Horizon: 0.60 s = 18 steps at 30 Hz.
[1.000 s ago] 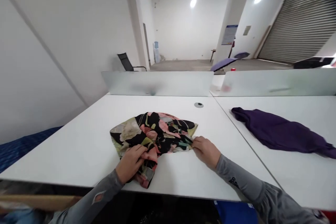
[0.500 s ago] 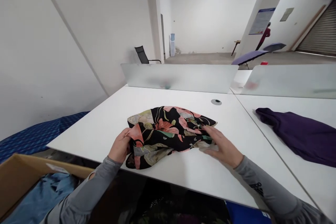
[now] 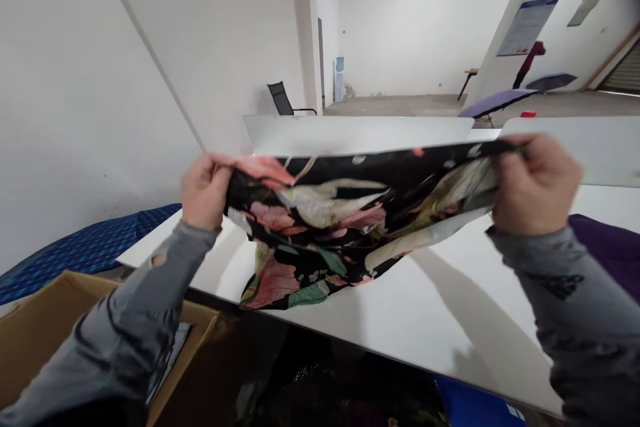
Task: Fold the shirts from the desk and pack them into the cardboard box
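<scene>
1. Head view: holding a floral cloth (image 3: 345, 220) stretched in the air at 12 o'clock, above the tabletop (image 3: 440, 320).
2. Left grip (image 3: 203, 190) at 9 o'clock, pressed together on one upper edge; right grip (image 3: 535, 183) at 3 o'clock, fisted on the other end.
3. Probably light, soft, limp, perhaps a little slippery; sagging toward 6 o'clock.
4. Best taken at the hems or corners, never mid-panel.
5. Purple cloth (image 3: 607, 247) at 4 o'clock on the tabletop; cardboard box (image 3: 30, 320) at 7 o'clock, below the edge.

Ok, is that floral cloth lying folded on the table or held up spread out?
Held up, stretched out. The left hand and right hand each grip an end of the floral cloth, above the white table.
</scene>
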Available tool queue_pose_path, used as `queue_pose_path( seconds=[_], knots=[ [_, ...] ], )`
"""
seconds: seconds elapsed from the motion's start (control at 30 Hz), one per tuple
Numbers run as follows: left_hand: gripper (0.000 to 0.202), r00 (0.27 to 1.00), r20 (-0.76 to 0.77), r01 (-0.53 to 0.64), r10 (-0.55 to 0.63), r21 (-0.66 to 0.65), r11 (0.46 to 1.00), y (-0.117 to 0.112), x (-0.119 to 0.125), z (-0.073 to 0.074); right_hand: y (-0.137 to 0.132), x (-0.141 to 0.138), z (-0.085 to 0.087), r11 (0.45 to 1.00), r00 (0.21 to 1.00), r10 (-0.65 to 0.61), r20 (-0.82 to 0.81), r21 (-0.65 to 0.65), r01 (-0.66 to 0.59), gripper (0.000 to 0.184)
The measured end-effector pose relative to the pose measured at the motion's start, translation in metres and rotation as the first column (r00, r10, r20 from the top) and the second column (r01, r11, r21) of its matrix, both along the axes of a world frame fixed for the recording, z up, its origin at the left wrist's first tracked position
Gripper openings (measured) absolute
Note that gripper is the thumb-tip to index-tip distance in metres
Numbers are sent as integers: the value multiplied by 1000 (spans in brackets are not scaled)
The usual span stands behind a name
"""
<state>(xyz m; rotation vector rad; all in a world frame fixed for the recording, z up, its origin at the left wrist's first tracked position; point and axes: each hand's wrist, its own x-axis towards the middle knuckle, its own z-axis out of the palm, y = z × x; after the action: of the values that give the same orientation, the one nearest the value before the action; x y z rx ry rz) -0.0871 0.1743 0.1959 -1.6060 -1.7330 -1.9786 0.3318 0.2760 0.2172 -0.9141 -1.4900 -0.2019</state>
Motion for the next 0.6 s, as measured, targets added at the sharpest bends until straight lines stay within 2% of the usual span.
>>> queue_pose_path(
  seconds=[0.07,0.1,0.17,0.2,0.27,0.3,0.37,0.4,0.47,0.6],
  knots=[
    [20,987,-148,-45,63,117,992,21,-5,35,11,4,33,988,998,-66,12,143,64,27],
    [21,974,-210,-50,80,142,989,29,-8,47,16,8,44,981,996,-91,14,172,87,29],
    [24,933,-358,-19,49,89,996,41,-13,55,25,19,54,977,989,-145,23,159,139,28],
    [24,894,-447,5,1,11,1000,45,-15,52,30,25,54,977,985,-172,31,131,166,26],
    [23,769,-624,13,-134,-195,981,50,-17,36,37,38,47,975,974,-216,66,59,212,25],
    [21,698,-690,-22,-190,-286,958,52,-17,26,39,43,42,973,969,-231,83,26,230,25],
    [20,609,-768,-150,-196,-354,923,56,-18,8,42,52,33,970,966,-240,101,-24,243,26],
    [20,593,-790,-225,-156,-348,910,59,-19,3,42,55,31,970,966,-236,108,-40,241,26],
    [22,602,-798,-359,-27,-301,883,65,-26,1,41,58,32,974,970,-212,119,-56,220,26],
    [24,674,-716,-492,182,-252,833,77,-48,22,35,63,43,969,977,-158,142,-165,181,24]
  ],
)
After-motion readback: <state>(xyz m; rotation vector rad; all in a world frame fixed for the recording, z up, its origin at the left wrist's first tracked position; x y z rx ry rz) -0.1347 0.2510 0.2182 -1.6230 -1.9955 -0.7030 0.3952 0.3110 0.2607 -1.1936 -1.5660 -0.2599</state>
